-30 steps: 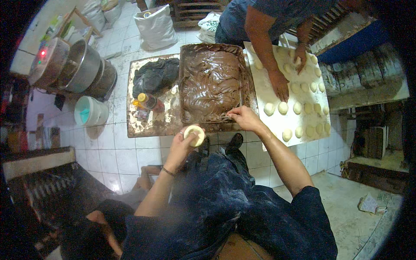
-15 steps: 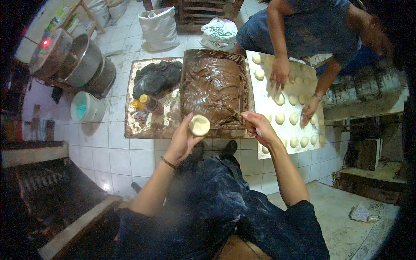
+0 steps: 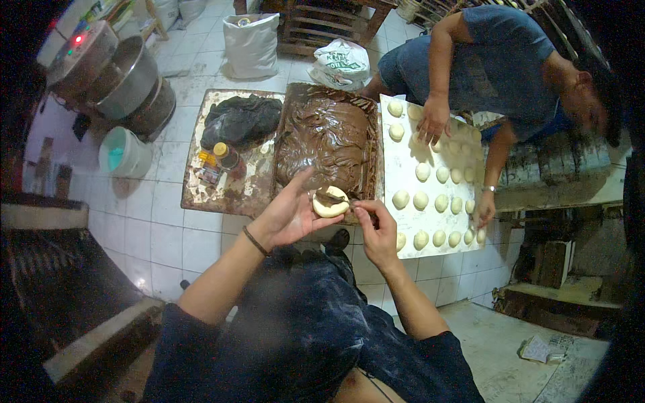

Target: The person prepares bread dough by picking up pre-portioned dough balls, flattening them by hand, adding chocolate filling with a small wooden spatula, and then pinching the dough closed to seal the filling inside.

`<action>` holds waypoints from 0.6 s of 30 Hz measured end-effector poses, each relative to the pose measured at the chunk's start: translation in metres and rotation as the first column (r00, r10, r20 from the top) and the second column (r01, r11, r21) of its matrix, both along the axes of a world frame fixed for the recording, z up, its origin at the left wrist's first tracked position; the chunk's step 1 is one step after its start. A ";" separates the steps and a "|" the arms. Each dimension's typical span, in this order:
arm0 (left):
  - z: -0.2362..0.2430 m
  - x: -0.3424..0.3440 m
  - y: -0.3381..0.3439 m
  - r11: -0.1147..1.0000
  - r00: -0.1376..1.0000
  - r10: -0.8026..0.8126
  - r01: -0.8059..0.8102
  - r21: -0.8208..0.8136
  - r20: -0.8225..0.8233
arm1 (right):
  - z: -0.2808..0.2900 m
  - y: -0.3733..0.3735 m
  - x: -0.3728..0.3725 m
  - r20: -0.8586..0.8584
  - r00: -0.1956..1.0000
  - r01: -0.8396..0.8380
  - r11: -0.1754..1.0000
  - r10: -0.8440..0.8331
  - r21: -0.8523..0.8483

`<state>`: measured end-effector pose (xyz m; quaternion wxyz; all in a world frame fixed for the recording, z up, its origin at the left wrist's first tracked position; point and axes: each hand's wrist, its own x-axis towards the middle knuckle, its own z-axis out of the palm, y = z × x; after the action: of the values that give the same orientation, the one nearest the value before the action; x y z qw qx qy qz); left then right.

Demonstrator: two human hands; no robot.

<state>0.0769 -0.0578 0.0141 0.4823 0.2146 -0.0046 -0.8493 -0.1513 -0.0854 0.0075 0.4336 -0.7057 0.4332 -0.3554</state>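
My left hand [image 3: 289,213] supports a round of pale dough [image 3: 328,207] on its fingers, with the thumb spread away. My right hand [image 3: 377,232] pinches the end of a thin filling spatula [image 3: 351,202]; its dark tip lies on the dough round with brown filling. How the tip is shaped cannot be made out under the filling. Just beyond my hands is a tray [image 3: 373,176] of glossy chocolate-brown paste [image 3: 326,138]. To the right, a pale board [image 3: 410,158] carries rows of dough balls [image 3: 421,201].
Across from me, a co-worker [image 3: 484,67] has both hands over the board. A worn tray [image 3: 195,191] on the left bears a dark cloth [image 3: 242,121] and bottles [image 3: 226,156]. Farther left stand a mixer [image 3: 127,87] and a white bucket [image 3: 125,153]. Sacks [image 3: 250,46] stand behind.
My right hand has come from the paste tray to the dough round, bringing the spatula with brown filling onto it. My left hand has shifted slightly right. The co-worker's right-side hand moved down the board.
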 end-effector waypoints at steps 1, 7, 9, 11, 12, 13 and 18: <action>-0.001 0.001 0.000 1.000 1.000 -0.018 0.018 -0.012 -0.015 | -0.005 0.002 -0.004 -0.047 0.999 -0.020 0.991 0.014 -0.129; -0.011 0.003 0.005 0.994 0.994 -0.101 0.102 0.033 -0.036 | -0.010 -0.001 -0.023 -0.249 0.967 -0.157 0.908 0.060 -0.389; -0.024 0.005 0.007 0.995 0.995 -0.102 0.102 0.005 -0.007 | -0.001 -0.003 -0.024 -0.323 0.943 -0.214 0.883 0.076 -0.418; -0.024 0.003 0.010 0.998 0.996 -0.053 0.051 0.026 0.079 | 0.000 -0.006 -0.028 -0.354 0.930 -0.259 0.859 0.098 -0.442; -0.027 0.005 0.010 0.999 0.994 -0.039 0.035 0.041 0.101 | 0.002 -0.008 -0.032 -0.376 0.923 -0.252 0.867 0.082 -0.430; -0.031 0.009 0.010 0.998 0.992 -0.026 0.019 0.056 0.123 | 0.005 -0.009 -0.036 -0.398 0.915 -0.245 0.875 0.066 -0.418; -0.030 0.026 0.017 0.969 0.928 0.233 -0.248 0.016 0.292 | 0.000 -0.024 -0.026 -0.450 0.890 -0.157 0.879 -0.071 -0.449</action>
<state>0.1034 -0.0407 -0.0157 0.5710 0.3473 -0.0258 -0.7434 -0.1778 -0.1099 0.0078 0.1427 -0.8628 0.4055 -0.2660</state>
